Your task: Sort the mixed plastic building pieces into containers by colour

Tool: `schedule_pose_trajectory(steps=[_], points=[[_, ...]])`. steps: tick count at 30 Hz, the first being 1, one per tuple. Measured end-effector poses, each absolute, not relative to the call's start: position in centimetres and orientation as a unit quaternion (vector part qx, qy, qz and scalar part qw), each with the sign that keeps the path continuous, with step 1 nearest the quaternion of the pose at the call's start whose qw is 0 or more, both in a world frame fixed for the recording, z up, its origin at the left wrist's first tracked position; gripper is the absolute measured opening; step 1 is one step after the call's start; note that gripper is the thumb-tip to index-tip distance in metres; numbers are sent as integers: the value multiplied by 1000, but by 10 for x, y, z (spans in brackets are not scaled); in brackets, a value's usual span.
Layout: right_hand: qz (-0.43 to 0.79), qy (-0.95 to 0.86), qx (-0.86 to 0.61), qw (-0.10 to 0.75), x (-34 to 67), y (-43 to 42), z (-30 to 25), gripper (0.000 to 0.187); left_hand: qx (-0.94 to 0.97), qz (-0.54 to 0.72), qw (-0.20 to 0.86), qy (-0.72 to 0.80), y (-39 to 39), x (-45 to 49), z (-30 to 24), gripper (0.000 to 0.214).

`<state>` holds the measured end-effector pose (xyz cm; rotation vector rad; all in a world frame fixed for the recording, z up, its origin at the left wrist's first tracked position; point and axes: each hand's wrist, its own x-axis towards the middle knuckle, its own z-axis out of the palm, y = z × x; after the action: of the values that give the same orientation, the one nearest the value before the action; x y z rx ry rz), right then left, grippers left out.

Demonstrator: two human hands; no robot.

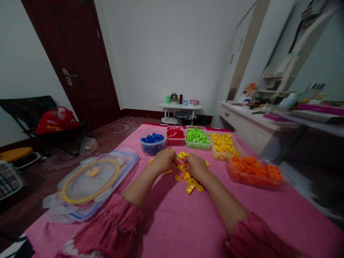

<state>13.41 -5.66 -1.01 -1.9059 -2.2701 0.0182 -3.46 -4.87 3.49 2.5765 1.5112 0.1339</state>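
Observation:
Both hands work at a loose pile of mostly yellow toy bricks [190,189], with a few orange and green bits in it, on the pink cloth [182,222]. At the pile's left side, my left hand [166,159] has its fingers curled downward and closed; what they hold, if anything, is hidden. My right hand [196,165] reaches in from the other side, fingers bent inward and pressed together, their tips among the bricks. A round yellow piece [177,177] lies between the wrists. Just beyond the hands stand tubs of blue bricks [152,138] and red bricks [175,133].
Green bricks [198,135], yellow bricks [223,143] and orange bricks [252,167] fill clear boxes along the back and right. Stacked clear lids [91,179] lie at the left. A white dresser [252,122] stands beyond the table's right edge.

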Motion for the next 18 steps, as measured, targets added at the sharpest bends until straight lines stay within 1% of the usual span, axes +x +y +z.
schedule_pose_trajectory(steps=[3, 4, 5, 6, 7, 11, 12, 18], points=[[12, -763, -639, 92, 135, -56, -10, 22, 874, -10, 222, 432, -41, -35, 29, 21], [14, -763, -639, 92, 135, -56, -10, 22, 870, -21, 259, 419, -39, -36, 27, 22], [15, -763, -639, 91, 135, -56, -10, 22, 868, -21, 272, 416, -37, -35, 26, 23], [17, -763, -640, 91, 135, -55, -10, 22, 867, -11, 263, 422, -35, -35, 25, 22], [19, -763, -640, 90, 135, -55, -10, 23, 870, 3, 230, 436, -33, -34, 26, 22], [20, -764, -639, 90, 135, -55, -11, 24, 880, 33, 28, 473, -28, -24, 30, 23], [18, -764, -638, 91, 135, -55, -11, 25, 883, 28, 4, 468, -27, -20, 31, 23], [11, -767, -635, 93, 135, -58, -10, 28, 909, -8, -37, 415, -16, -5, 29, 20]])
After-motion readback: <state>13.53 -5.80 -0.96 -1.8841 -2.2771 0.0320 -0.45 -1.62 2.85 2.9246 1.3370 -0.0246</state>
